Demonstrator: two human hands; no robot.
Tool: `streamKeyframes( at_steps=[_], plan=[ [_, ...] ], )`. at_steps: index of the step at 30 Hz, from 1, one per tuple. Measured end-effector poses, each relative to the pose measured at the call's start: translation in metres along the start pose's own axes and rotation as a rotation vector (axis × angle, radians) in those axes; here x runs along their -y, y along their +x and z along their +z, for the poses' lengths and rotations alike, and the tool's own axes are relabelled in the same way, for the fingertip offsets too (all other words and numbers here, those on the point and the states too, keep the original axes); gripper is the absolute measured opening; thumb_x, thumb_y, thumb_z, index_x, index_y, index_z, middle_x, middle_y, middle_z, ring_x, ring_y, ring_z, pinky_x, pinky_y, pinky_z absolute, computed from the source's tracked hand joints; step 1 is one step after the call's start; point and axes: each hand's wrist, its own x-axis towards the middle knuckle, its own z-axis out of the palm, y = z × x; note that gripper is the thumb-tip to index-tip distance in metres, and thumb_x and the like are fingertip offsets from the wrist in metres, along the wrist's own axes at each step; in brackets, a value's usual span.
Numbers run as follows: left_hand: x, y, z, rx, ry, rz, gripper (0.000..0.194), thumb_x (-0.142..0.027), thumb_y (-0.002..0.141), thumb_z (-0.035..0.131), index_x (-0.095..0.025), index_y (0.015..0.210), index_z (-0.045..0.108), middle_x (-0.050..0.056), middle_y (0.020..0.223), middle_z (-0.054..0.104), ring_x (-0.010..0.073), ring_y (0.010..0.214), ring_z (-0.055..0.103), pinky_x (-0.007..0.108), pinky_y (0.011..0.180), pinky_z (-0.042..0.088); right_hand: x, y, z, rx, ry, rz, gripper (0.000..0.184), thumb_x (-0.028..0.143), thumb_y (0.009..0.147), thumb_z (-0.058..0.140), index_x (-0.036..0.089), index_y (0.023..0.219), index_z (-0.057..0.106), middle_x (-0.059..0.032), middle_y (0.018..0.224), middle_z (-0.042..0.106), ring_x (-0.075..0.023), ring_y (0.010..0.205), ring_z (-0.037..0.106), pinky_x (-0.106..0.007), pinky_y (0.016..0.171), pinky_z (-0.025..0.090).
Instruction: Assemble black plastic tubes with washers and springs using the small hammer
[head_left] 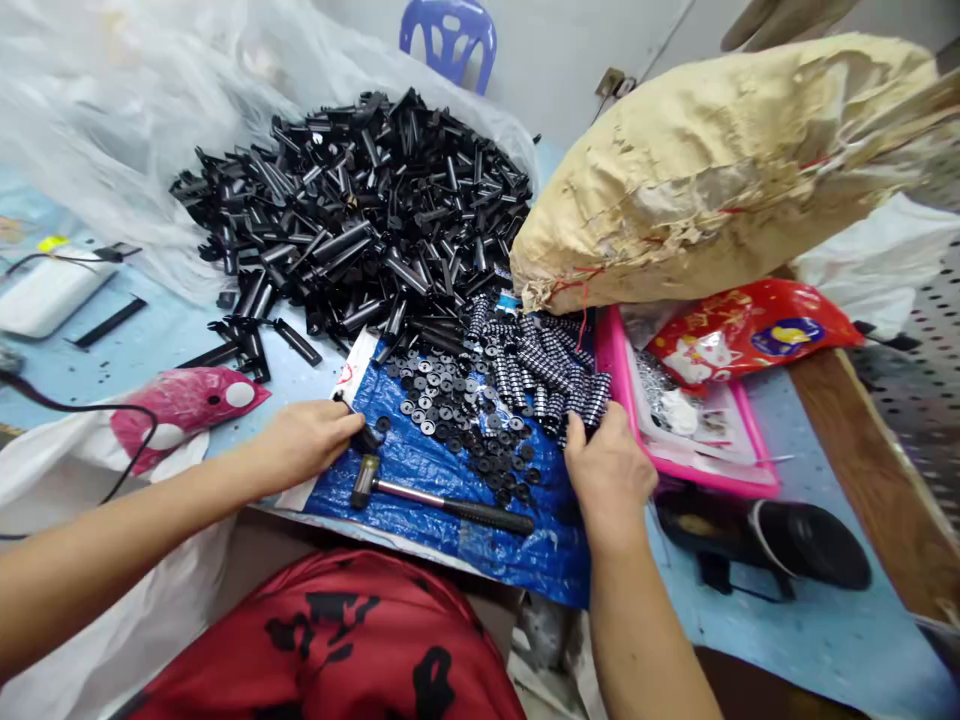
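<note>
My left hand rests on the left edge of a blue tarp sheet, its fingers closed on a small black plastic part. My right hand reaches into a cluster of black-and-silver ridged pieces, with its fingers pinched on one of them. Between the hands lie several black washers. Near the front edge of the tarp lies a small hammer with a black grip.
A big heap of black plastic tubes fills the back on clear plastic sheeting. A tan sack lies at the right over a pink tray. A pink bag, a black cable and a white device sit at the left.
</note>
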Motion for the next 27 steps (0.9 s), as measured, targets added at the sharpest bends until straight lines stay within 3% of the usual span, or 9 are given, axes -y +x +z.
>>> streamKeyframes(
  at_steps=[3,7,11,13,15,18,20,23,27],
  plan=[
    [-0.004,0.004,0.009,0.058,-0.068,-0.056,0.029,-0.022,0.096,0.039,-0.016,0.102,0.066,0.009,0.091,0.067,0.0199,0.082,0.062,0.031,0.074,0.044,0.007,0.005,0.000,0.054,0.033,0.039,0.061,0.051,0.092,0.047,0.018,0.143,0.052,-0.0153,0.102,0.064,-0.0143,0.080,0.057,-0.032,0.087,0.045],
    [-0.003,0.009,-0.001,0.064,-0.271,-0.236,0.036,-0.046,0.098,0.044,-0.017,0.085,0.063,0.005,0.080,0.064,0.0176,0.072,0.058,0.030,0.069,0.041,0.004,0.008,0.007,0.062,0.168,0.077,0.060,0.046,0.089,0.050,0.019,0.143,0.053,-0.0149,0.110,0.063,-0.0135,0.085,0.057,-0.036,0.096,0.046],
    [-0.002,0.010,0.006,-0.090,-0.443,-0.398,0.038,-0.048,0.092,0.050,-0.018,0.070,0.053,0.001,0.066,0.054,0.0132,0.060,0.047,0.027,0.060,0.035,-0.004,0.005,0.018,0.012,0.415,0.117,0.062,0.045,0.084,0.054,0.015,0.139,0.056,-0.0134,0.109,0.064,-0.0109,0.084,0.057,-0.034,0.098,0.048],
    [-0.003,0.007,0.012,-0.210,-0.657,-0.475,0.030,-0.047,0.088,0.058,-0.018,0.083,0.054,-0.001,0.068,0.054,0.0114,0.059,0.047,0.024,0.057,0.036,-0.009,-0.005,0.018,-0.003,0.589,0.119,0.068,0.051,0.083,0.054,0.013,0.140,0.052,-0.0143,0.115,0.063,-0.0096,0.086,0.059,-0.031,0.095,0.050],
    [-0.007,0.003,0.015,-0.307,-0.917,-0.534,0.038,-0.047,0.085,0.066,-0.018,0.107,0.055,-0.004,0.070,0.054,0.0101,0.057,0.047,0.022,0.054,0.036,-0.013,-0.020,0.014,0.015,0.782,0.103,0.080,0.062,0.083,0.052,0.013,0.146,0.040,-0.0154,0.121,0.060,-0.0088,0.089,0.062,-0.029,0.092,0.053],
    [-0.016,0.001,0.012,-0.313,-1.208,-0.596,0.050,-0.051,0.085,0.069,-0.017,0.118,0.054,-0.005,0.069,0.055,0.0088,0.054,0.048,0.020,0.050,0.037,-0.009,-0.049,0.003,0.191,1.087,0.076,0.089,0.074,0.082,0.046,0.015,0.147,0.029,-0.0132,0.117,0.060,-0.0097,0.091,0.064,-0.030,0.086,0.056],
    [-0.024,0.002,0.008,-0.265,-1.342,-0.624,0.047,-0.055,0.085,0.069,-0.016,0.107,0.055,-0.003,0.070,0.058,0.0081,0.051,0.049,0.020,0.048,0.038,0.002,-0.068,-0.002,0.379,1.256,0.093,0.080,0.075,0.084,0.044,0.016,0.138,0.036,-0.0068,0.097,0.060,-0.0078,0.078,0.061,-0.026,0.073,0.055],
    [-0.038,0.008,0.006,-0.241,-1.489,-0.611,0.048,-0.056,0.085,0.070,-0.018,0.104,0.049,-0.003,0.070,0.062,0.0067,0.045,0.047,0.019,0.044,0.035,0.026,-0.087,-0.003,0.577,1.403,0.143,0.064,0.069,0.087,0.048,0.016,0.122,0.043,0.0021,0.074,0.048,-0.0025,0.059,0.048,-0.018,0.058,0.044],
    [-0.060,0.012,0.010,-0.217,-1.582,-0.553,0.046,-0.056,0.088,0.067,-0.020,0.107,0.045,-0.004,0.073,0.064,0.0068,0.045,0.049,0.019,0.045,0.037,0.053,-0.094,-0.003,0.688,1.525,0.188,0.073,0.080,0.082,0.049,0.016,0.118,0.042,-0.0004,0.084,0.053,-0.0044,0.069,0.056,-0.022,0.064,0.050]
  ],
)
